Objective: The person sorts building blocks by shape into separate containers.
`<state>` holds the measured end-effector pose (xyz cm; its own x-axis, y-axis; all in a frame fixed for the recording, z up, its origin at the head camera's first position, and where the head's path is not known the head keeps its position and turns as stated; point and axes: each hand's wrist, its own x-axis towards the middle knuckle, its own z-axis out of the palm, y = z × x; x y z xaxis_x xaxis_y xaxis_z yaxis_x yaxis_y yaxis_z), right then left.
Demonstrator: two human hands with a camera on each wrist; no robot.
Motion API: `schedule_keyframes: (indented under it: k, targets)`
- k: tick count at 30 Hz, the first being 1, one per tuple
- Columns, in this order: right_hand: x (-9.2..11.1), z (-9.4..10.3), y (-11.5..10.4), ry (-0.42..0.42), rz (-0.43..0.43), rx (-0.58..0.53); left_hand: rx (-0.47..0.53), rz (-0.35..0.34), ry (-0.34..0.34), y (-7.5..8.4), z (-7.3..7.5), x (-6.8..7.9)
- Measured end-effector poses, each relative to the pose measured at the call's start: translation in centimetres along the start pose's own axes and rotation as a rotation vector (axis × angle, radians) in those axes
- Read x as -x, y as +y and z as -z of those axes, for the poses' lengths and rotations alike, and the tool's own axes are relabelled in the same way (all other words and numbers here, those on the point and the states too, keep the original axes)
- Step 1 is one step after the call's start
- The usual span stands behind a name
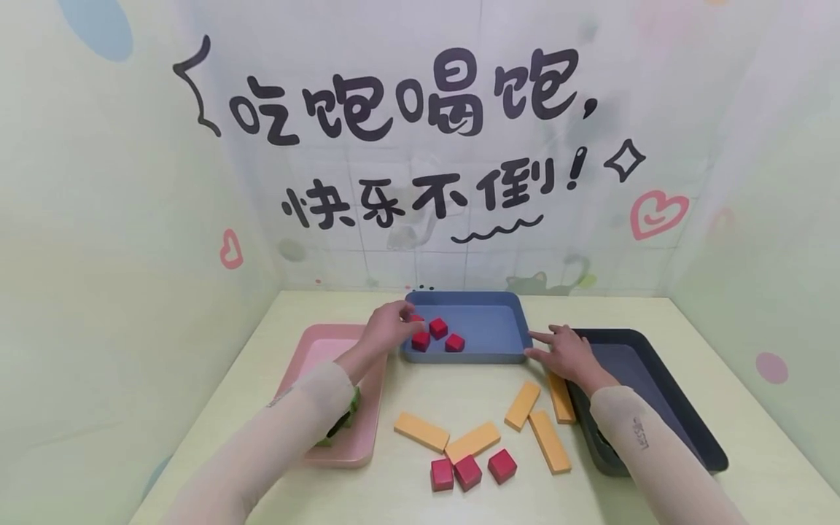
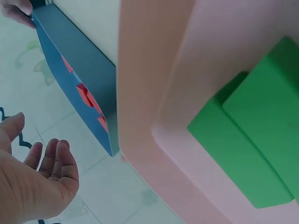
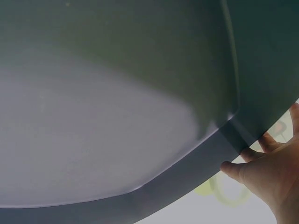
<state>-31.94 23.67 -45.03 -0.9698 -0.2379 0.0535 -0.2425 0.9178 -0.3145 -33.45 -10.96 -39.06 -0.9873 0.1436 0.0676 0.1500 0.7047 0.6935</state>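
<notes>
My left hand is over the left end of the blue tray, fingers loosely bent. The left wrist view shows nothing between the thumb and fingers of this left hand. Several red cubes sit in the tray's left part, one partly hidden by the hand. At the tray's right end, my right hand reaches its thumb and extended fingers to the rim, seemingly touching it. Below that hand lies a yellow-orange block, partly covered.
A pink tray holding green blocks stands left, partly behind the left arm. On the right is a black tray. Several yellow-orange blocks and three red cubes lie on the table in front.
</notes>
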Motion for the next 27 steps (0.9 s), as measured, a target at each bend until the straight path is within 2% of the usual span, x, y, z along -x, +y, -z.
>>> schedule_keyframes:
  k: [8, 12, 14, 19, 27]
  targets:
    - [0.0, 0.1, -0.1, 0.007, 0.004, 0.003, 0.124, -0.007, -0.04, 0.9, -0.1, 3.0]
    - [-0.2, 0.0, -0.1, 0.006, 0.006, 0.008, 0.147, -0.036, -0.06, 1.3, -0.1, 4.8]
    - [-0.2, 0.0, -0.1, 0.003, 0.005, 0.015, 0.153, -0.028, -0.077, 1.5, -0.2, 5.7]
    - [-0.1, 0.0, -0.1, 0.003, 0.004, 0.016, 0.183, -0.006, -0.134, 1.8, -0.7, 7.9]
    - [-0.1, -0.1, -0.1, -0.007, -0.007, 0.011, 0.198, -0.034, -0.245, 1.2, -2.2, 11.1]
